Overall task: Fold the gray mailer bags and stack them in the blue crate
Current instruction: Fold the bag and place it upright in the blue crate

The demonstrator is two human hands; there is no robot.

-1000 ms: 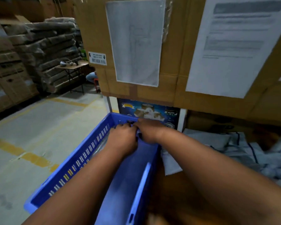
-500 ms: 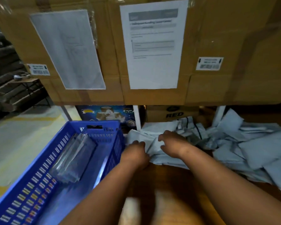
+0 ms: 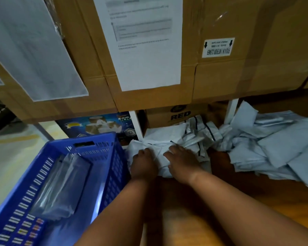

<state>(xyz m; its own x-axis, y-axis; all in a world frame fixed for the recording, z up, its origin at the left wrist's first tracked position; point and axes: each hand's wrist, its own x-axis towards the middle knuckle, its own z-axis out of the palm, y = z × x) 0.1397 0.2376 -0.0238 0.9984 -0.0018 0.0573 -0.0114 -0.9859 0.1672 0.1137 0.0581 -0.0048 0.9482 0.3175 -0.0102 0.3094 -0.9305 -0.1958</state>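
Observation:
A blue slotted crate (image 3: 112, 167) stands at the lower left with a stack of folded gray mailer bags (image 3: 60, 185) lying inside it. To its right, on the wooden table (image 3: 238, 190), lies a gray mailer bag (image 3: 160, 150). My left hand (image 3: 144, 164) grips its near left part with curled fingers. My right hand (image 3: 180, 161) lies on its right part, fingers bent down onto the plastic. A loose heap of gray mailer bags (image 3: 277, 148) spreads over the table's right side.
Large cardboard boxes (image 3: 220, 77) with taped paper sheets (image 3: 144, 41) overhang the table just behind the bags. A carton marked RED (image 3: 180, 114) and a printed blue box (image 3: 96, 125) sit under them. Concrete floor (image 3: 11, 157) lies to the left of the crate.
Both hands left the crate, where they had set down a folded bag, and moved right onto a bag on the table. The view swung right and closer.

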